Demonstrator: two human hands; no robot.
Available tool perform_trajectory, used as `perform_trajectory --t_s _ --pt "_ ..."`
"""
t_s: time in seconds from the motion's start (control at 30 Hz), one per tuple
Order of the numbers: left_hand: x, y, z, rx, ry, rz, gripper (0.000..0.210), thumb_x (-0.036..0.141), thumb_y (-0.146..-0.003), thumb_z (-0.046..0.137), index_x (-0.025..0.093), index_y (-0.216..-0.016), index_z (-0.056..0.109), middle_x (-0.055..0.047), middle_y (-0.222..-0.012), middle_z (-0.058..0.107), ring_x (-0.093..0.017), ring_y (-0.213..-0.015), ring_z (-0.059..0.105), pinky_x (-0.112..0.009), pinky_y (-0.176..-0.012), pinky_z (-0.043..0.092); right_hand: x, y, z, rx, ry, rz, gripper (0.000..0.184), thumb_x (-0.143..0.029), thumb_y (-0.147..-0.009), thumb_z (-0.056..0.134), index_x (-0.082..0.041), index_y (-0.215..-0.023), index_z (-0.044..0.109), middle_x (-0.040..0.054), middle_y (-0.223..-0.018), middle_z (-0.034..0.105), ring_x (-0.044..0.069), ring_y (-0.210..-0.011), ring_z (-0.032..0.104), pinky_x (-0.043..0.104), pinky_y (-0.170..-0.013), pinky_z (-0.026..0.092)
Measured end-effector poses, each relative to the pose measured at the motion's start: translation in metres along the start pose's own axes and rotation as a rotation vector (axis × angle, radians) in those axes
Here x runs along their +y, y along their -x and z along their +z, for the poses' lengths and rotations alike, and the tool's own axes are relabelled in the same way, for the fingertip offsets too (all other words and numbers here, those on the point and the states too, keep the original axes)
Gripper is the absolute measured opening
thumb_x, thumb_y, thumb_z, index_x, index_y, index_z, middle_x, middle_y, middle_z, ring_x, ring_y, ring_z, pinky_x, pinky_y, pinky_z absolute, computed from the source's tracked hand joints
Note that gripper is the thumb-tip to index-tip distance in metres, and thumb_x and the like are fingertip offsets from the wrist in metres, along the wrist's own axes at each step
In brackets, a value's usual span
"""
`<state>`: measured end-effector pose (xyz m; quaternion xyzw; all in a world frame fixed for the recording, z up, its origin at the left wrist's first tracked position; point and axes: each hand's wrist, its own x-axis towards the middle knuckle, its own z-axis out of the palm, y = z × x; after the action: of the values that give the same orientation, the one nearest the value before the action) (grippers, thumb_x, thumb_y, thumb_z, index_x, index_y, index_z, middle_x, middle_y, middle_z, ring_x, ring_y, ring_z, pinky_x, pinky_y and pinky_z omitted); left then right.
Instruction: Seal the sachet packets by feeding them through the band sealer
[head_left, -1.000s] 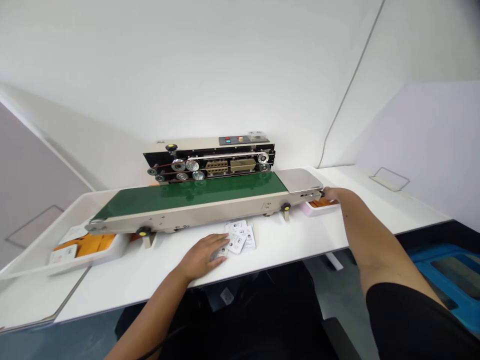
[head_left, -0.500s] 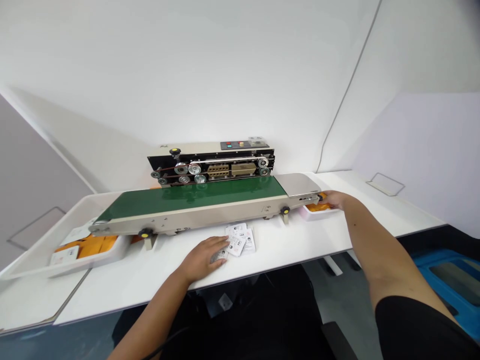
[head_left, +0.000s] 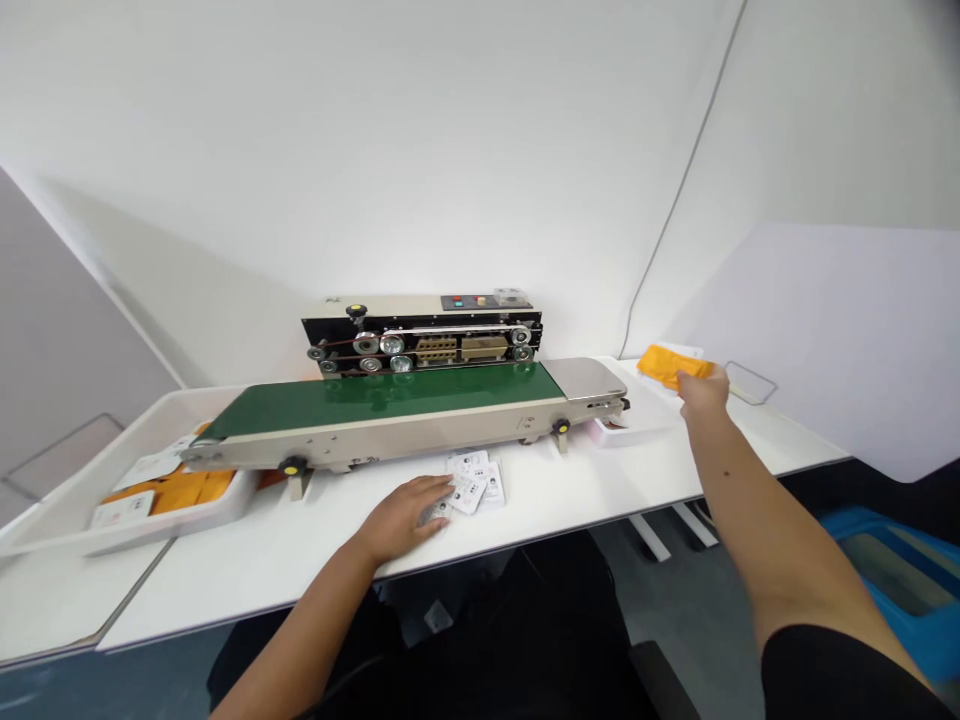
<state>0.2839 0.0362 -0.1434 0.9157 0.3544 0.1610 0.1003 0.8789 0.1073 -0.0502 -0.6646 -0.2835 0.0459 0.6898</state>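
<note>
My right hand point(head_left: 703, 387) is raised above the right end of the table, its fingers and thumb closed on an orange packet point(head_left: 671, 366) with a white part showing along its far edge. My left hand point(head_left: 403, 517) lies low on the table, fingers stretched out and touching a loose pile of white printed cards point(head_left: 469, 489). Its fingertips and thumb rest at the left side of that pile. A small white bin point(head_left: 616, 437) sits partly under the machine's right end, below and left of my right hand.
A band sealing machine point(head_left: 427, 340) with a green conveyor belt point(head_left: 390, 393) stands in front of the wall. At left, a large white tray point(head_left: 169, 540) holds orange packets and white cards. A wire stand point(head_left: 752, 383) is at the right; blue plastic point(head_left: 900, 590) shows below the table.
My right hand has come up out of the small bin, bringing the orange packet up and to the right. My left hand stays at the cards. The view has shifted slightly.
</note>
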Motion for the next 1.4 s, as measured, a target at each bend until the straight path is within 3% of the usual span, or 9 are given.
perform_trajectory --t_s 0.07,0.17,0.33,0.47,0.63,0.77,1.03,1.2,1.4 --pt "-0.001 0.001 0.001 0.004 0.01 0.004 0.053 0.05 -0.094 0.056 0.032 -0.144 0.052 -0.003 -0.149 0.051 -0.029 -0.134 0.051 -0.048 -0.113 0.042 -0.017 0.035 0.002 -0.011 -0.17 -0.048 0.044 -0.016 -0.076 0.065 -0.014 -0.119 0.053 0.0129 -0.11 0.065 0.016 -0.081 0.066 0.024 -0.061 0.053" --pt "-0.003 0.002 0.002 -0.011 0.024 0.0 0.053 0.051 -0.094 0.056 0.032 -0.143 0.052 -0.004 -0.149 0.051 -0.03 -0.135 0.049 -0.048 -0.113 0.042 -0.028 0.122 0.011 -0.289 -0.327 -0.166 0.048 -0.025 -0.077 0.07 -0.019 -0.122 0.053 0.0087 -0.114 0.066 0.019 -0.093 0.068 0.03 -0.075 0.057" --pt "-0.004 0.002 0.003 0.0 0.068 0.014 0.055 0.051 -0.092 0.058 0.03 -0.142 0.053 -0.006 -0.147 0.053 -0.029 -0.135 0.049 -0.048 -0.115 0.039 -0.006 0.281 0.034 -0.791 -0.018 -0.486 0.034 -0.028 -0.088 0.061 -0.025 -0.122 0.061 0.0062 -0.111 0.07 0.023 -0.099 0.068 0.04 -0.089 0.056" --pt "-0.002 0.005 0.003 0.054 0.074 -0.009 0.066 0.05 -0.09 0.061 0.023 -0.148 0.045 -0.012 -0.148 0.051 -0.03 -0.135 0.048 -0.047 -0.115 0.038 0.013 0.346 0.053 -0.845 0.102 -0.883 0.038 -0.016 -0.095 0.045 -0.025 -0.124 0.066 0.0075 -0.121 0.07 0.026 -0.112 0.063 0.046 -0.103 0.047" --pt "0.003 0.008 0.001 0.083 0.078 0.02 0.072 0.05 -0.087 0.065 0.023 -0.149 0.041 -0.014 -0.147 0.05 -0.031 -0.134 0.047 -0.046 -0.113 0.039 0.026 0.358 0.067 -1.041 0.159 -0.959 0.058 -0.009 -0.089 0.051 -0.036 -0.14 0.056 -0.0021 -0.14 0.059 0.026 -0.128 0.055 0.044 -0.109 0.043" --pt "0.009 0.007 -0.001 0.089 0.067 0.014 0.066 0.046 -0.086 0.067 0.023 -0.144 0.046 -0.013 -0.141 0.055 -0.03 -0.129 0.051 -0.045 -0.111 0.042 0.033 0.354 0.071 -1.201 0.137 -0.911 0.065 -0.003 -0.082 0.05 -0.032 -0.14 0.057 -0.0006 -0.144 0.054 0.025 -0.135 0.05 0.044 -0.115 0.04" --pt "0.013 0.012 0.0 0.267 0.001 -0.064 0.054 0.041 -0.085 0.068 0.019 -0.131 0.052 -0.015 -0.129 0.059 -0.032 -0.121 0.055 -0.049 -0.105 0.046 0.026 0.349 0.065 -1.219 0.053 -0.74 0.048 -0.006 -0.077 0.055 -0.029 -0.113 0.074 -0.0001 -0.131 0.065 0.023 -0.125 0.06 0.043 -0.112 0.044" --pt "0.017 0.01 -0.003 0.014 -0.036 0.224 0.055 0.043 -0.089 0.064 0.027 -0.14 0.052 -0.011 -0.149 0.05 -0.029 -0.138 0.045 -0.048 -0.115 0.037 0.026 0.349 0.064 -1.27 0.003 -0.701 0.039 -0.009 -0.075 0.059 -0.027 -0.104 0.078 0.002 -0.13 0.066 0.024 -0.129 0.056 0.043 -0.111 0.044" --pt "0.011 0.007 0.003 0.01 -0.006 0.174 0.051 0.047 -0.093 0.059 0.029 -0.14 0.055 -0.008 -0.149 0.051 -0.028 -0.139 0.046 -0.048 -0.115 0.038 0.023 0.347 0.063 -1.258 -0.119 -0.742 0.028 -0.022 -0.085 0.064 -0.032 -0.108 0.077 0.0035 -0.128 0.067 0.027 -0.129 0.054 0.049 -0.111 0.041"
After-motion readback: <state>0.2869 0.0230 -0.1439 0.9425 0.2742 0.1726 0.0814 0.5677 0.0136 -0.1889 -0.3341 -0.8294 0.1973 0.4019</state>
